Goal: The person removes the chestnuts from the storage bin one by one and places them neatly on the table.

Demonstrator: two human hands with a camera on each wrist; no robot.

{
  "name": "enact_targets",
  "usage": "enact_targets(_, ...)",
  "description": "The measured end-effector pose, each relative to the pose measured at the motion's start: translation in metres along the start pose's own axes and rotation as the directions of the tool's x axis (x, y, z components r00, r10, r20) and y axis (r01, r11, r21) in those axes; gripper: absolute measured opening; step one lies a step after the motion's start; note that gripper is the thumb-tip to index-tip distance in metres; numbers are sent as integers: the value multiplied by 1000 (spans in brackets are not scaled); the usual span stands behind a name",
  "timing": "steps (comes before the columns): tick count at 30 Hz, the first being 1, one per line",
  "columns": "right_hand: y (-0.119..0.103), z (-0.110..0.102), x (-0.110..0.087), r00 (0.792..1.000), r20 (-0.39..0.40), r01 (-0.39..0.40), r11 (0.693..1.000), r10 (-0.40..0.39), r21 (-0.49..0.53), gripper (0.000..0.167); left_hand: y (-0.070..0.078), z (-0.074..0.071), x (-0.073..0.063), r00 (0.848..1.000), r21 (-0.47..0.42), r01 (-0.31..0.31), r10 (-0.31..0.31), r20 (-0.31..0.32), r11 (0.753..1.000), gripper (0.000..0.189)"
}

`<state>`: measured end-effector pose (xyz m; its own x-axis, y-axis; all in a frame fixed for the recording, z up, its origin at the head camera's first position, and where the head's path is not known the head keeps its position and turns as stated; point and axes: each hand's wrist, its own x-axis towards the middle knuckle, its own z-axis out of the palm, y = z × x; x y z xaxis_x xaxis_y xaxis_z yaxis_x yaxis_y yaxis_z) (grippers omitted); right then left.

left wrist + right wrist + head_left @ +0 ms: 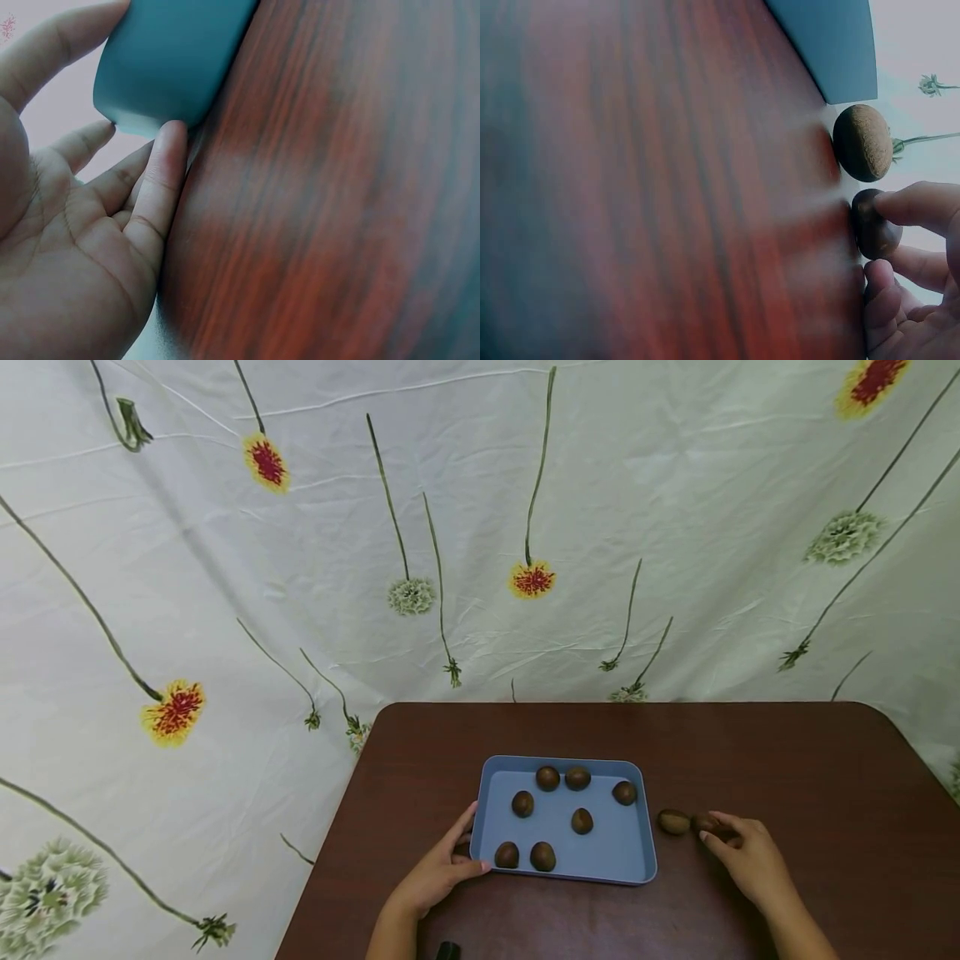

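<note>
A nut [871, 234] sits pinched between the right hand's [757, 862] thumb and fingers, low over the table [787, 760]. Just left of those fingertips lies another nut [673, 822], long axis running left-right; farther left, the tray [611, 853], its near-left corner touched by the left hand's [437, 875] loosely extended fingers.

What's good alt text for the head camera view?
A right hand pinches a rounded brown nut-like object beside a similar one on a dark-brown wood-grain table. The left hand touches a shallow rectangular blue tray holding seven more.
</note>
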<state>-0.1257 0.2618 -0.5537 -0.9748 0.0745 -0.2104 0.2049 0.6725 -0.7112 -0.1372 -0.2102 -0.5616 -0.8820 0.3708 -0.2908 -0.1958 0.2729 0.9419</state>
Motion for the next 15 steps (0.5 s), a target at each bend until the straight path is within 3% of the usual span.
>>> enact_targets(15,5,1,-5,1000,19,-16,999,15,39,73,1,0,0,1000,-2,3,-3,-4,1000,92)
